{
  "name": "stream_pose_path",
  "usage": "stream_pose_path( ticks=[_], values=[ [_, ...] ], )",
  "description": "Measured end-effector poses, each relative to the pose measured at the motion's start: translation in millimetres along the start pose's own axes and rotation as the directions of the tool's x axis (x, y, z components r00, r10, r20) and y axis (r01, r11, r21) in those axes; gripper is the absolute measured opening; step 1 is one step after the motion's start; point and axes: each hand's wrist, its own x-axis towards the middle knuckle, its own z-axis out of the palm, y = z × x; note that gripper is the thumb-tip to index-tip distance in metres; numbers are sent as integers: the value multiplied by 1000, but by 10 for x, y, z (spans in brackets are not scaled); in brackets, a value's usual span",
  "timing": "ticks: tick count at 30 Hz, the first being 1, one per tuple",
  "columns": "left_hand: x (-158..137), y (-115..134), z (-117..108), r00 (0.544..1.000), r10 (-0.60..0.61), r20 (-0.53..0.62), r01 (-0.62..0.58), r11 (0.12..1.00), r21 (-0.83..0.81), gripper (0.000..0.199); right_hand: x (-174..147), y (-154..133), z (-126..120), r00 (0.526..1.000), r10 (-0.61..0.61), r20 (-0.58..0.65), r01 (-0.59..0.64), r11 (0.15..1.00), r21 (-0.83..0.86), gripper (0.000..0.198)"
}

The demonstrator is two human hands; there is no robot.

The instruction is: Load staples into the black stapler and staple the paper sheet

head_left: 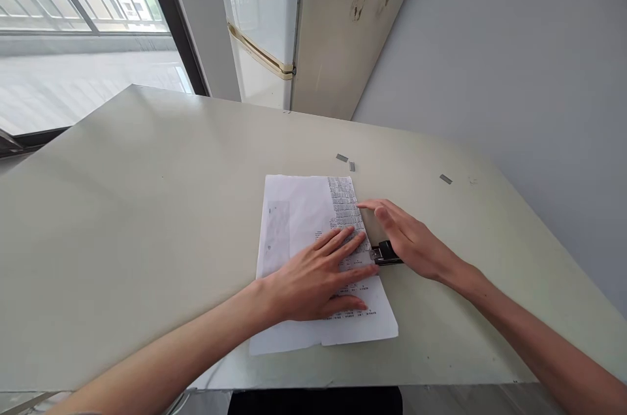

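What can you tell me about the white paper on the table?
The white paper lies flat on the pale table. Dense dark print fills a strip at its upper right, with sparser lines lower down; a faint grey patch shows at left. Its bottom edge is uneven, with a small notch. Whether it is folded or several sheets is unclear. The left hand spreads across it; a black stapler sits at its right edge, beside the right hand.

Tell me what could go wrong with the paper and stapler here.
The left hand lies spread on the paper, close to the stapler, so it might get pinched. The right hand partly hides the stapler at the paper's edge; an uneven push there could shift or skew the paper.
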Motion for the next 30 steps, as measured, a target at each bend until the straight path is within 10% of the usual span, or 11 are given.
stream_pose_path(
  ticks=[30],
  values=[
    [19,82,3,999,-44,-16,44,999,-31,57,23,-95,115,995,37,-98,-55,981,-187,51]
  ],
)
